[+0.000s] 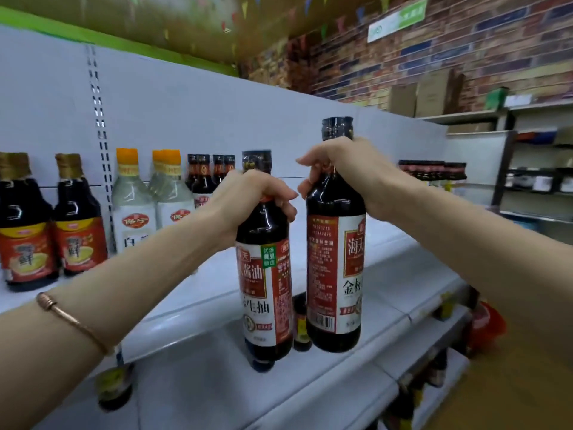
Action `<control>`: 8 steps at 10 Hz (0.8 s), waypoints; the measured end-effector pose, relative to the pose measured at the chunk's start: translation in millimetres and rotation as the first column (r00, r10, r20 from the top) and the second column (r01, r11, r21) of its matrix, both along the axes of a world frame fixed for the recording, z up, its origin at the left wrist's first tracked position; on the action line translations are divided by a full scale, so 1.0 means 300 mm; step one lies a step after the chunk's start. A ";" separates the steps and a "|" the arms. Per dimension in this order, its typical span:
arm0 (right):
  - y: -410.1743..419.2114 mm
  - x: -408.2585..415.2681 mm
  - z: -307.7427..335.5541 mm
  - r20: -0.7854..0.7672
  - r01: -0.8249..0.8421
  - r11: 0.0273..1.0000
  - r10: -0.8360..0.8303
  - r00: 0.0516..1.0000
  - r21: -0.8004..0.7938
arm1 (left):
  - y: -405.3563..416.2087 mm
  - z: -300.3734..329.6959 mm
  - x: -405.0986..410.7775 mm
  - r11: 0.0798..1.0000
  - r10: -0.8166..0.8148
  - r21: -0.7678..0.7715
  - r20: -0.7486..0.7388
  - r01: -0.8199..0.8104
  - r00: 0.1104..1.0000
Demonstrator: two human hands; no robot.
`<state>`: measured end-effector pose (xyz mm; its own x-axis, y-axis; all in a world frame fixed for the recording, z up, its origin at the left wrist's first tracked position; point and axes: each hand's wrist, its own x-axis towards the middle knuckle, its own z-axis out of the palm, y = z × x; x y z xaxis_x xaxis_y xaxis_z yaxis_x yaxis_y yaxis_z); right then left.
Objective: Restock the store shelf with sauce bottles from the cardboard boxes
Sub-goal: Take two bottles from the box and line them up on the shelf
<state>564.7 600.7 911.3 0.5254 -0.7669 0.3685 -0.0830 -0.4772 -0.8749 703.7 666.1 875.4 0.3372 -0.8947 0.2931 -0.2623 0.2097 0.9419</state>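
Two tall dark sauce bottles with red and white labels hang in front of the white store shelf [356, 268]. My left hand [254, 200] grips the neck of the left sauce bottle [265, 293]. My right hand [344, 169] grips the neck of the right sauce bottle [336, 274], which is held a little higher. Both bottles are upright and almost touching, above the shelf's front edge. No cardboard box for the task is visible near my hands.
On the shelf's left stand dark bottles with orange labels [28, 243], clear bottles with orange caps [133, 209] and small dark bottles [201, 178]. More dark bottles [434, 170] sit far right. Lower shelves hold bottles [113, 389]. Cardboard boxes [431, 94] rest on a distant shelf.
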 end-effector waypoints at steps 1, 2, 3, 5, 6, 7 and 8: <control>-0.139 0.030 0.025 0.004 -0.051 0.999 0.051 0.999 -0.020 | -0.099 0.051 0.019 0.999 0.049 -0.003 -0.014 -0.049 0.999; -0.260 0.089 0.027 0.009 -0.106 0.994 0.106 0.994 -0.025 | -0.184 0.079 0.056 0.995 0.094 -0.015 -0.037 -0.094 0.995; -0.367 0.165 0.015 0.022 -0.169 0.986 0.169 0.985 -0.003 | -0.260 0.079 0.110 0.991 0.130 -0.013 -0.007 -0.130 0.991; -0.522 0.322 0.030 0.026 -0.263 0.965 0.264 0.964 -0.014 | -0.398 0.076 0.251 0.973 0.229 -0.009 -0.029 -0.229 0.973; -0.599 0.398 0.027 0.058 -0.309 0.951 0.310 0.949 -0.024 | -0.453 0.079 0.321 0.962 0.272 -0.032 -0.002 -0.272 0.962; -0.667 0.476 0.016 0.052 -0.332 0.943 0.333 0.941 -0.030 | -0.513 0.053 0.429 0.952 0.280 0.087 0.145 -0.294 0.949; -0.729 0.555 -0.012 0.035 -0.389 0.921 0.390 0.920 -0.012 | -0.566 0.024 0.495 0.907 0.398 0.117 0.081 -0.405 0.914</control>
<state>731.3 382.1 907.8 0.7687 -0.5026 0.3957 0.1416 -0.4696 -0.8715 852.3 496.3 882.6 0.6628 -0.7179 0.2129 -0.3502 -0.0459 0.9355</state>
